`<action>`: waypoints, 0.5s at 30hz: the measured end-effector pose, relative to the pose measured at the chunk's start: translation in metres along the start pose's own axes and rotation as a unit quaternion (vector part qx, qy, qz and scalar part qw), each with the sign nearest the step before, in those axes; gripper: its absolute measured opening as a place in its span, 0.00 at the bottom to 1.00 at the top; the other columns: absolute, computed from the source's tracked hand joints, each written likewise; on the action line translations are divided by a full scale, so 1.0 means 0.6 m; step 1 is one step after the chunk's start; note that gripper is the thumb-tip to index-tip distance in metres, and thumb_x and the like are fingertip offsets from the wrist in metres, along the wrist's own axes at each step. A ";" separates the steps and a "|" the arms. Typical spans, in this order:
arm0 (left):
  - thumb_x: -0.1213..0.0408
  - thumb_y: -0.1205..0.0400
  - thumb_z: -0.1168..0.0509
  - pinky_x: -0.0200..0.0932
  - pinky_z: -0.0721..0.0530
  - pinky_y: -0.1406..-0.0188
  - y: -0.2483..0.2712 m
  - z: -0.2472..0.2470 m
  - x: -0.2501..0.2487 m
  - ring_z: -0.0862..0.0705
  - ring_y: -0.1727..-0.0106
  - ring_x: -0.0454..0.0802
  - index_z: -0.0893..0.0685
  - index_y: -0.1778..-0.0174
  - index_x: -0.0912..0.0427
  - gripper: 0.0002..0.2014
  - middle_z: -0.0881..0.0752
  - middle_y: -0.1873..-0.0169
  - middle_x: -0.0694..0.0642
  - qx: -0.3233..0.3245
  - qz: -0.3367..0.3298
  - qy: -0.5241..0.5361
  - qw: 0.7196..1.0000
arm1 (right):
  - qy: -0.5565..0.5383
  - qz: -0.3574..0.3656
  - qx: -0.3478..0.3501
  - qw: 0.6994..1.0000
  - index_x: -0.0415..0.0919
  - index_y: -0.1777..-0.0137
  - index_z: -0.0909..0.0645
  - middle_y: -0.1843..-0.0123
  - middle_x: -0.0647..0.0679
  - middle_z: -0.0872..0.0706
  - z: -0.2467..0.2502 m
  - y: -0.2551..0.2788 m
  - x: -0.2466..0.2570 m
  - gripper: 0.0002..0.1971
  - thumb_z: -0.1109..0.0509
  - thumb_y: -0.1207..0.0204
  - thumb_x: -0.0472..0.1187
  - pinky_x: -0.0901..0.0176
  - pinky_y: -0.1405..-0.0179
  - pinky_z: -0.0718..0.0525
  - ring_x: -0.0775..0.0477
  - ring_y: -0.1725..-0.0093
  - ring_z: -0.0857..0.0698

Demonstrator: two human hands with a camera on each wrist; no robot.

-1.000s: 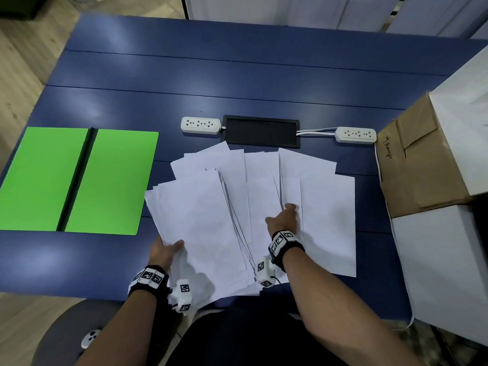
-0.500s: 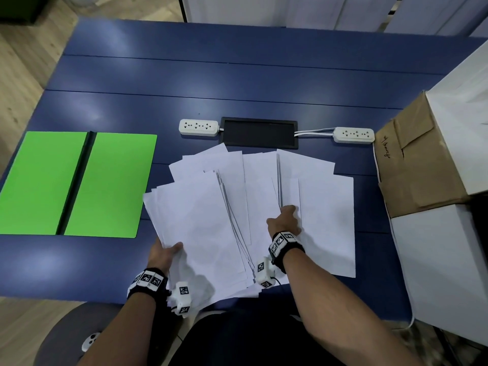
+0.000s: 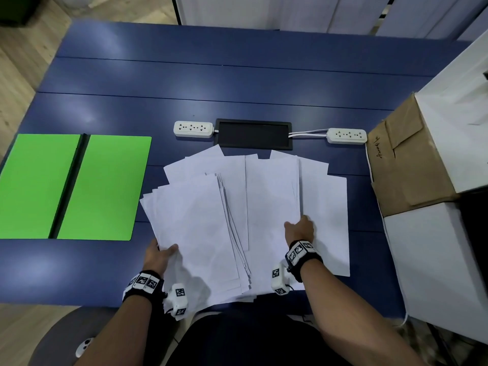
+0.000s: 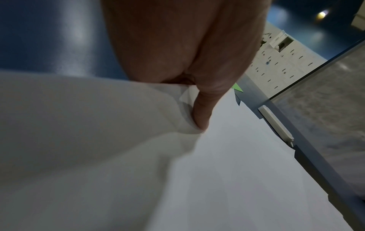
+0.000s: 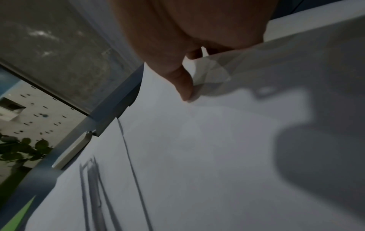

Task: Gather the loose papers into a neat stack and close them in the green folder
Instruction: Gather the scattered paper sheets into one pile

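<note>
White papers (image 3: 200, 220) lie fanned over the near middle of the blue table (image 3: 237, 83). My left hand (image 3: 161, 253) grips the left batch at its near left edge, thumb on top; in the left wrist view the thumb (image 4: 201, 118) presses into the sheets (image 4: 237, 171). My right hand (image 3: 299, 229) pinches the right edge of the middle batch (image 3: 272, 202), thumb (image 5: 183, 87) on top and fingers under the lifted sheets (image 5: 217, 148). One sheet (image 3: 327, 220) lies further right. The green folder (image 3: 105, 186) lies open and flat at the left, holding nothing.
Two white power strips (image 3: 193, 128) (image 3: 346, 136) flank a black panel (image 3: 253, 134) behind the papers. A brown cardboard box (image 3: 401, 165) and white boxes (image 3: 435, 260) crowd the right edge. The papers' near ends overhang the table's front edge.
The sheets under my right hand have drawn together, their right edges now lined up in one bundle. My left hand keeps its hold on the left batch.
</note>
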State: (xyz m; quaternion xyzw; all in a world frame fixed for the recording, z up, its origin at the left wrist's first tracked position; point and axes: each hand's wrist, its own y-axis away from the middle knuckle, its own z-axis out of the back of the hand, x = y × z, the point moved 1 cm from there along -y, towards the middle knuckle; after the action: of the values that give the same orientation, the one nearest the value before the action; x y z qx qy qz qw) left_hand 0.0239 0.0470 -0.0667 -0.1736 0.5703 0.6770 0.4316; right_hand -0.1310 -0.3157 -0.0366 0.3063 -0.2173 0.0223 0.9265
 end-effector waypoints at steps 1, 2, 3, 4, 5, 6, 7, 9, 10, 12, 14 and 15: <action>0.82 0.20 0.30 0.63 0.17 0.36 0.001 0.000 -0.001 0.14 0.45 0.62 0.20 0.32 0.69 0.20 0.13 0.42 0.68 -0.002 0.000 0.000 1.000 | -0.028 -0.004 0.004 1.000 0.34 0.28 0.29 0.32 0.35 0.17 -0.002 0.003 -0.001 0.25 0.27 0.24 0.38 0.47 0.42 0.15 0.31 0.38 0.14; 0.82 0.20 0.30 0.63 0.17 0.36 0.000 -0.001 -0.001 0.14 0.45 0.63 0.20 0.32 0.68 0.20 0.13 0.42 0.68 -0.002 -0.002 -0.001 1.000 | -0.048 -0.010 0.008 0.999 0.35 0.28 0.30 0.36 0.35 0.15 -0.003 0.007 -0.001 0.27 0.26 0.25 0.36 0.47 0.44 0.14 0.32 0.40 0.13; 0.82 0.20 0.30 0.64 0.16 0.36 -0.001 0.000 0.001 0.14 0.45 0.63 0.19 0.33 0.67 0.19 0.13 0.42 0.69 -0.004 -0.003 -0.004 1.000 | -0.057 -0.010 0.013 0.998 0.36 0.28 0.31 0.38 0.35 0.14 -0.005 0.006 -0.003 0.27 0.26 0.25 0.35 0.48 0.46 0.13 0.32 0.42 0.12; 0.81 0.20 0.29 0.65 0.16 0.36 -0.003 0.000 0.002 0.14 0.45 0.63 0.19 0.35 0.65 0.19 0.13 0.42 0.69 -0.006 -0.004 -0.007 1.000 | -0.054 -0.007 0.020 0.998 0.35 0.28 0.29 0.39 0.36 0.13 -0.004 0.007 -0.004 0.27 0.25 0.26 0.34 0.49 0.46 0.13 0.33 0.42 0.12; 0.81 0.21 0.29 0.65 0.16 0.35 -0.003 0.000 0.003 0.14 0.45 0.64 0.19 0.36 0.63 0.19 0.13 0.42 0.69 -0.011 -0.005 -0.008 1.000 | -0.047 -0.004 0.027 0.999 0.34 0.29 0.26 0.38 0.37 0.12 -0.001 0.004 -0.006 0.26 0.25 0.26 0.34 0.50 0.45 0.13 0.34 0.41 0.12; 0.81 0.21 0.29 0.66 0.16 0.35 -0.006 0.000 0.005 0.13 0.44 0.64 0.19 0.35 0.63 0.19 0.12 0.41 0.69 -0.014 -0.006 -0.011 1.000 | -0.040 0.000 0.031 0.999 0.33 0.30 0.22 0.38 0.37 0.11 0.006 0.002 -0.007 0.24 0.24 0.26 0.35 0.52 0.43 0.14 0.35 0.40 0.11; 0.81 0.21 0.29 0.66 0.16 0.34 -0.007 0.000 0.006 0.13 0.43 0.65 0.19 0.34 0.64 0.20 0.12 0.41 0.69 -0.016 -0.007 -0.014 1.000 | -0.034 0.002 0.026 0.999 0.31 0.31 0.20 0.37 0.38 0.11 0.015 -0.003 -0.011 0.23 0.24 0.26 0.36 0.52 0.42 0.14 0.35 0.39 0.11; 0.80 0.21 0.28 0.67 0.16 0.34 -0.009 0.000 0.009 0.13 0.42 0.66 0.19 0.34 0.64 0.20 0.12 0.40 0.69 -0.018 -0.012 -0.018 1.000 | -0.032 -0.006 -0.001 0.999 0.30 0.31 0.19 0.35 0.35 0.12 0.043 -0.015 -0.020 0.22 0.25 0.24 0.37 0.51 0.41 0.15 0.34 0.37 0.12; 0.80 0.21 0.28 0.67 0.16 0.35 -0.010 -0.001 0.009 0.13 0.43 0.65 0.19 0.34 0.63 0.20 0.12 0.40 0.70 -0.019 -0.013 -0.021 1.000 | -0.029 -0.015 -0.021 0.999 0.30 0.30 0.19 0.34 0.34 0.13 0.060 -0.025 -0.028 0.22 0.26 0.23 0.37 0.51 0.41 0.15 0.33 0.36 0.12; 0.80 0.21 0.28 0.67 0.15 0.35 -0.011 -0.002 0.010 0.14 0.45 0.63 0.19 0.35 0.62 0.19 0.12 0.41 0.70 -0.021 -0.015 -0.022 0.999 | -0.022 -0.034 -0.062 0.997 0.30 0.30 0.19 0.31 0.33 0.15 0.096 -0.050 -0.049 0.21 0.29 0.21 0.38 0.47 0.40 0.16 0.30 0.34 0.14; 0.80 0.21 0.29 0.65 0.16 0.35 -0.011 -0.001 0.011 0.14 0.45 0.62 0.19 0.36 0.61 0.19 0.12 0.42 0.69 -0.020 -0.014 -0.021 0.999 | 0.008 -0.059 -0.097 0.993 0.33 0.30 0.20 0.27 0.33 0.22 0.128 -0.081 -0.074 0.22 0.28 0.21 0.40 0.40 0.37 0.16 0.26 0.31 0.20; 0.80 0.21 0.29 0.65 0.16 0.35 -0.012 0.000 0.013 0.14 0.45 0.63 0.19 0.37 0.60 0.19 0.12 0.42 0.68 -0.020 -0.014 -0.023 0.999 | 0.024 -0.075 -0.105 0.991 0.35 0.28 0.20 0.25 0.34 0.28 0.139 -0.095 -0.086 0.22 0.28 0.21 0.40 0.37 0.36 0.17 0.25 0.29 0.23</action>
State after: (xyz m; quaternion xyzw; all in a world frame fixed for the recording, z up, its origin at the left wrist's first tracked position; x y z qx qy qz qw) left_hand 0.0250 0.0495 -0.0765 -0.1748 0.5443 0.6856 0.4508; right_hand -0.2000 -0.4056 -0.0298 0.2224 -0.1723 -0.0628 0.9576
